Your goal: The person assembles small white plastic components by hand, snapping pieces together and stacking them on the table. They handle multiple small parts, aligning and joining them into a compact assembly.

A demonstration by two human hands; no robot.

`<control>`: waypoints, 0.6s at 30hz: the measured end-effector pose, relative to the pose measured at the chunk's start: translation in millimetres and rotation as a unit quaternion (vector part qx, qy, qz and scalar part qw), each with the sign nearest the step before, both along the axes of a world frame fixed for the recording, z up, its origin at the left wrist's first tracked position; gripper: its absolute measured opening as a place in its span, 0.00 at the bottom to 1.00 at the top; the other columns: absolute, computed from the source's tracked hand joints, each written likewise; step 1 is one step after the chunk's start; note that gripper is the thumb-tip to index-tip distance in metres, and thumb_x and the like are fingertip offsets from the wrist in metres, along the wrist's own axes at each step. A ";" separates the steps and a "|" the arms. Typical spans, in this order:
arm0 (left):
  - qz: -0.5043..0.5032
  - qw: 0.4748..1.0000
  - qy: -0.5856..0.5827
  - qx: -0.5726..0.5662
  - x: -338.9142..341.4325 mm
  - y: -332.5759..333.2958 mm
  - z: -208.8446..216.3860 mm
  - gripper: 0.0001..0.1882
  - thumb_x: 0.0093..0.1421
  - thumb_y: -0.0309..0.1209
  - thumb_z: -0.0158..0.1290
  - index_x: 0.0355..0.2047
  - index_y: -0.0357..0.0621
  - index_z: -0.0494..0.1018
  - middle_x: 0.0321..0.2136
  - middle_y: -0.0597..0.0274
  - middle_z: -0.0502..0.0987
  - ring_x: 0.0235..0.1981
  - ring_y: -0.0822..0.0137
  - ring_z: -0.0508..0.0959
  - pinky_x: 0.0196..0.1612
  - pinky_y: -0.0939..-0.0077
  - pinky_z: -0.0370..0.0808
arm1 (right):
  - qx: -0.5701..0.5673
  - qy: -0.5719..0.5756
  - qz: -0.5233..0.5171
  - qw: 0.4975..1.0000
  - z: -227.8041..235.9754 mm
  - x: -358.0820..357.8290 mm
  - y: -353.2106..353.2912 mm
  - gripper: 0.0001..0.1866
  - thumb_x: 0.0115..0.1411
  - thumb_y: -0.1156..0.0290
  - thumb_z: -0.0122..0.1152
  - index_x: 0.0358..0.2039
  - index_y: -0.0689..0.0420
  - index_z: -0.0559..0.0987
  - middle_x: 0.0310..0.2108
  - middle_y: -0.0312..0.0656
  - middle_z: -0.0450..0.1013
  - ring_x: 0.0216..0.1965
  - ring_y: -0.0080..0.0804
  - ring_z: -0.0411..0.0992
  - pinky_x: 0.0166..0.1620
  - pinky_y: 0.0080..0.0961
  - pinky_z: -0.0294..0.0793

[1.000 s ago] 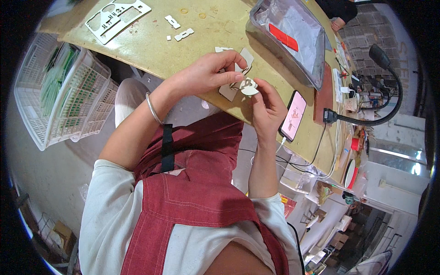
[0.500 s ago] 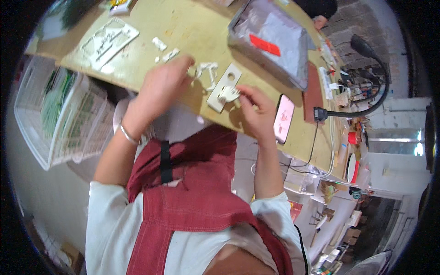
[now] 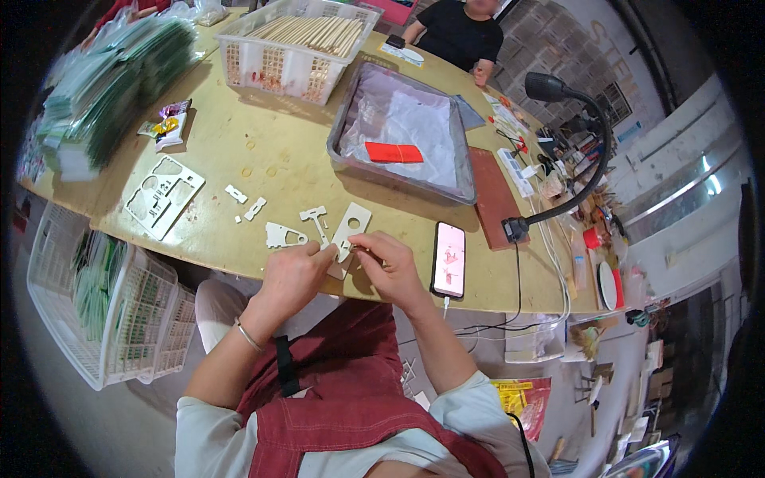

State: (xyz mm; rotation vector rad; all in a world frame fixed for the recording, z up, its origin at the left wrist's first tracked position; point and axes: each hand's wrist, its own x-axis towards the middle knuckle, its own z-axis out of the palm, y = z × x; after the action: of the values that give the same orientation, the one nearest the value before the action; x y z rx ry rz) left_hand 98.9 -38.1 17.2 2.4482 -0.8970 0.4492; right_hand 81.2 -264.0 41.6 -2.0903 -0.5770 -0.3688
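Observation:
Near the table's front edge, my right hand (image 3: 390,267) pinches a small white cut-out piece (image 3: 344,253) between thumb and fingertips. My left hand (image 3: 293,277) is closed right beside it, fingertips close to that piece; what they grip is hidden. Beneath the fingers lies a flat white strip with a round hole (image 3: 356,217). Left of it are a T-shaped white piece (image 3: 315,215) and a flat piece with an oval opening (image 3: 280,234). Farther left lie small white connector pieces (image 3: 254,209) and a white sheet with cut-outs (image 3: 180,197).
A lit phone (image 3: 449,271) lies by my right hand. Behind stand a grey tub (image 3: 402,185) with a red packet (image 3: 393,152) and a white basket of sticks (image 3: 271,80). A black lamp (image 3: 602,151) arches at right. Across the table sits another person (image 3: 454,36).
My view has tilted up, showing more of the far table. My left hand has moved right, from near the loose pieces to my right hand, which still holds the small white piece.

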 end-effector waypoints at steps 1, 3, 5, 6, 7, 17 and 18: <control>0.001 1.000 -0.001 -0.006 -0.2 0.5 -0.7 0.09 0.59 0.30 0.60 0.41 0.49 0.79 0.26 0.61 0.75 0.28 0.56 0.83 0.29 0.59 0.79 | 0.001 -0.007 0.004 1.000 1.3 1.3 4.6 0.14 0.64 0.82 0.63 0.51 0.62 0.84 0.36 0.44 0.79 0.36 0.34 0.78 0.40 0.26 0.75; 0.003 1.000 -0.003 -0.020 0.7 0.6 -3.6 0.09 0.59 0.30 0.61 0.41 0.49 0.79 0.25 0.61 0.75 0.28 0.56 0.83 0.29 0.59 0.79 | -0.010 -0.017 0.008 1.000 4.6 3.4 7.4 0.15 0.65 0.82 0.63 0.51 0.62 0.83 0.37 0.44 0.79 0.36 0.34 0.78 0.40 0.26 0.75; 0.007 1.000 -0.006 -0.020 0.8 0.2 -4.9 0.08 0.59 0.30 0.61 0.40 0.49 0.79 0.25 0.61 0.75 0.27 0.56 0.83 0.28 0.59 0.79 | -0.034 -0.023 0.006 0.999 7.7 5.1 7.9 0.15 0.65 0.82 0.63 0.51 0.62 0.83 0.37 0.44 0.79 0.35 0.34 0.78 0.40 0.26 0.75; 0.008 1.000 -0.008 -0.020 1.2 -0.1 -4.9 0.08 0.60 0.31 0.61 0.40 0.49 0.79 0.25 0.61 0.75 0.27 0.55 0.83 0.28 0.58 0.79 | -0.036 -0.017 -0.001 0.999 6.9 4.1 6.3 0.14 0.65 0.82 0.63 0.51 0.62 0.83 0.37 0.44 0.79 0.36 0.34 0.78 0.40 0.26 0.76; 0.008 1.000 -0.001 -0.017 0.5 -0.3 -2.9 0.08 0.60 0.31 0.61 0.40 0.49 0.79 0.25 0.61 0.76 0.27 0.55 0.83 0.28 0.58 0.79 | -0.038 -0.009 -0.009 0.999 5.4 0.6 3.1 0.14 0.65 0.82 0.63 0.51 0.63 0.83 0.36 0.45 0.79 0.36 0.34 0.78 0.40 0.26 0.76; 0.024 0.999 0.023 -0.010 1.7 0.7 -12.0 0.05 0.62 0.32 0.59 0.39 0.49 0.79 0.26 0.59 0.78 0.29 0.52 0.84 0.30 0.55 0.79 | -0.069 -0.049 0.007 0.996 6.7 15.3 16.5 0.12 0.64 0.82 0.64 0.48 0.63 0.84 0.37 0.48 0.79 0.38 0.42 0.80 0.43 0.32 0.78; 0.023 0.999 0.023 -0.006 -1.6 1.8 -10.2 0.05 0.62 0.32 0.59 0.38 0.49 0.79 0.27 0.59 0.78 0.29 0.52 0.84 0.30 0.55 0.79 | -0.064 -0.045 0.008 0.997 6.5 14.0 13.7 0.12 0.64 0.82 0.64 0.48 0.63 0.84 0.37 0.48 0.79 0.37 0.41 0.79 0.42 0.31 0.78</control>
State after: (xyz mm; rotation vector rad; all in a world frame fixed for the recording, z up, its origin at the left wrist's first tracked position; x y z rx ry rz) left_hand 97.3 -36.3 7.0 2.4625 -0.8195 0.4100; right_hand 95.3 -250.3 48.1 -2.1995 -0.6857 -0.4280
